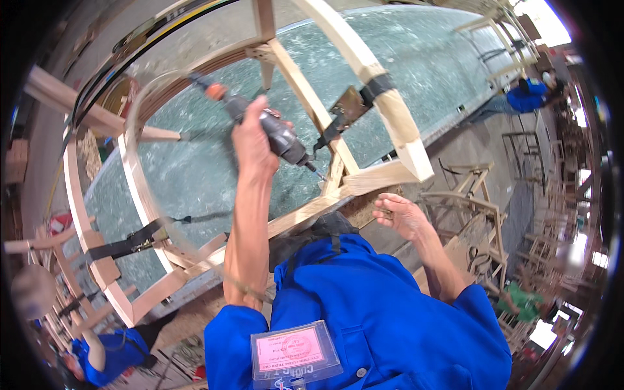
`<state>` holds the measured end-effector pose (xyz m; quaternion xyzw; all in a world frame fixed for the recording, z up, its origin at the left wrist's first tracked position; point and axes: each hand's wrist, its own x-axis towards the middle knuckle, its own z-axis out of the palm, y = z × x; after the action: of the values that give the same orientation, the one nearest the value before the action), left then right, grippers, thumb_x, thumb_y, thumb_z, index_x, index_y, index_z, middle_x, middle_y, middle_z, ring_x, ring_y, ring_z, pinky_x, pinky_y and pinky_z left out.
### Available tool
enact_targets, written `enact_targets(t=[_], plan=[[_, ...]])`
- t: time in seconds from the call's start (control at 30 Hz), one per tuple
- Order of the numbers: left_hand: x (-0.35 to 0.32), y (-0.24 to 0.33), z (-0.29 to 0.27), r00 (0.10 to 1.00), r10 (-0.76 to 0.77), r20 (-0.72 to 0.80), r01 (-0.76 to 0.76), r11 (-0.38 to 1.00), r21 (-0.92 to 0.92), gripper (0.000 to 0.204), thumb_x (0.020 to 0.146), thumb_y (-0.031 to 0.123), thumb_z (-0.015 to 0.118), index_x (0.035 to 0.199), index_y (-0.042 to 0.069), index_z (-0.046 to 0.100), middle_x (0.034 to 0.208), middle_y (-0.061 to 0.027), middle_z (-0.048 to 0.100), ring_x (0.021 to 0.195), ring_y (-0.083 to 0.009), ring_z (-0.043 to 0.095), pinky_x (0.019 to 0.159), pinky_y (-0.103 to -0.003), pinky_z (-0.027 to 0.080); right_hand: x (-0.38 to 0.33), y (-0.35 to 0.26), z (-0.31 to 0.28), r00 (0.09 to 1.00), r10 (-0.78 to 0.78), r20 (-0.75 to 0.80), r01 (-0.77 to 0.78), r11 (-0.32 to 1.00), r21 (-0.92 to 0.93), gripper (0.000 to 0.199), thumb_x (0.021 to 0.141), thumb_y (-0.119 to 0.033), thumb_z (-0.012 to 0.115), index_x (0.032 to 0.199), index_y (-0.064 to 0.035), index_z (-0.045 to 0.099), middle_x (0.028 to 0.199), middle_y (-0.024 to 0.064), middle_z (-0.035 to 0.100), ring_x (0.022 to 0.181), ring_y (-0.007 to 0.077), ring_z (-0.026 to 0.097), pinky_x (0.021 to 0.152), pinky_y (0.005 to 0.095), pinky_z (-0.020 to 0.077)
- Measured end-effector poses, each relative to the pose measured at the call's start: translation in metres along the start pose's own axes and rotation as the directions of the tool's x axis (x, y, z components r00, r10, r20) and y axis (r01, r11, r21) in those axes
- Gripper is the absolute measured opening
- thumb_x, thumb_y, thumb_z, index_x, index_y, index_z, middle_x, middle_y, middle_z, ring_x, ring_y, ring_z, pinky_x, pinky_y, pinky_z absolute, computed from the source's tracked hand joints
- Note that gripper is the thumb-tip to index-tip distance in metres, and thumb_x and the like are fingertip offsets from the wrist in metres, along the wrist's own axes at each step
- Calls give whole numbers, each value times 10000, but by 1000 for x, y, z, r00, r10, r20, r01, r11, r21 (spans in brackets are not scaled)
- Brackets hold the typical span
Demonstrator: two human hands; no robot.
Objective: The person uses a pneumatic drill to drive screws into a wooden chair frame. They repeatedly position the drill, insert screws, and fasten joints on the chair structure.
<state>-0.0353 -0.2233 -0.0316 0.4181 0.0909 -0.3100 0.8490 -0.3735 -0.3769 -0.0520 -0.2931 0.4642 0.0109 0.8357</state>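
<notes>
My left hand (255, 140) is wrapped round a dark power screwdriver (279, 135) with an orange collar at its rear. The driver's bit points down at a corner joint of a pale wooden chair frame (305, 211), where a slanted brace meets the rail. Whether the bit touches a screw is too small to tell. Right of that joint, my right hand (401, 216) is half closed, palm up, with small brownish pieces in its fingers that I cannot make out. A black ratchet strap (351, 107) with a metal buckle cinches the frame's curved rail above the joint.
The frame lies on a worn green tabletop (416, 58). A second black strap (140, 239) binds its left side. A hose runs behind the driver. More wooden frames (471, 201) stand at right. Co-workers in blue (526, 96) are at far right and lower left (120, 354).
</notes>
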Motion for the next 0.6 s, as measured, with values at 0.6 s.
enact_targets(t=[0.6], plan=[[-171, 35, -16, 813, 552, 183, -537, 834, -131, 412, 859, 376, 605, 1116, 56, 563, 972, -148, 559, 698, -306, 680, 654, -479, 580, -6, 80, 137, 932, 52, 358, -259, 786, 561, 345, 867, -326, 741, 1053, -48, 658, 989, 47, 698, 857, 181, 695, 836, 333, 634]])
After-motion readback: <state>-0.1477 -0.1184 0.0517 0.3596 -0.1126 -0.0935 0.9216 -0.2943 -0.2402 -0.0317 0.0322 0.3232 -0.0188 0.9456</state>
